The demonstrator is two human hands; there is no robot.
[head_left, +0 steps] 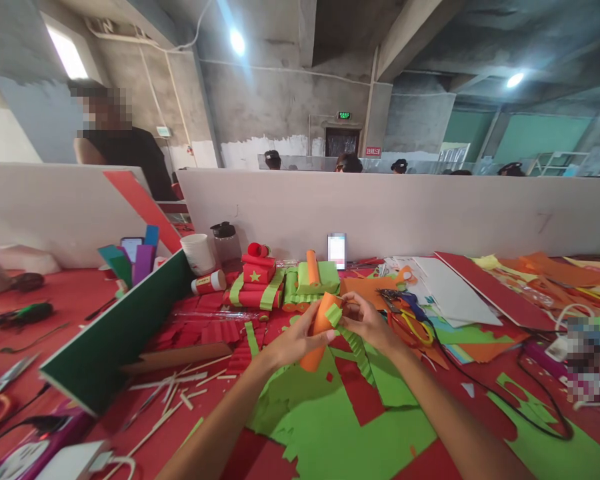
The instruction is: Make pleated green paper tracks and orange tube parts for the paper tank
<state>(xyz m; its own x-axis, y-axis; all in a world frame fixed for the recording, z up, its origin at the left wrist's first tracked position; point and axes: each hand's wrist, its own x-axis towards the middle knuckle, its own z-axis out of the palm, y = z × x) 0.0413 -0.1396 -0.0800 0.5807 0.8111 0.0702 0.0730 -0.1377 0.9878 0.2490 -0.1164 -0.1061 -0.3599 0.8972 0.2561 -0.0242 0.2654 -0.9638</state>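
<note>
Red desk (pixel 65 280) before me | green sheet (pixel 340 447) spread beneath my arms | red stack (pixel 253 293) beyond, leftward | orange tube (pixel 323 323) tilted above the sheet, gripped in my left fingers (pixel 320 341) | green strip (pixel 334 315) at its upper part, pinched by my right fingers (pixel 359 305)

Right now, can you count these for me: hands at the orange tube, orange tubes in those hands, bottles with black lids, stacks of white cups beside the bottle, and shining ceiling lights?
Hands: 2, left hand and right hand
Orange tube: 1
Bottle: 1
Cup stack: 1
Ceiling lights: 2
Total: 7
</note>
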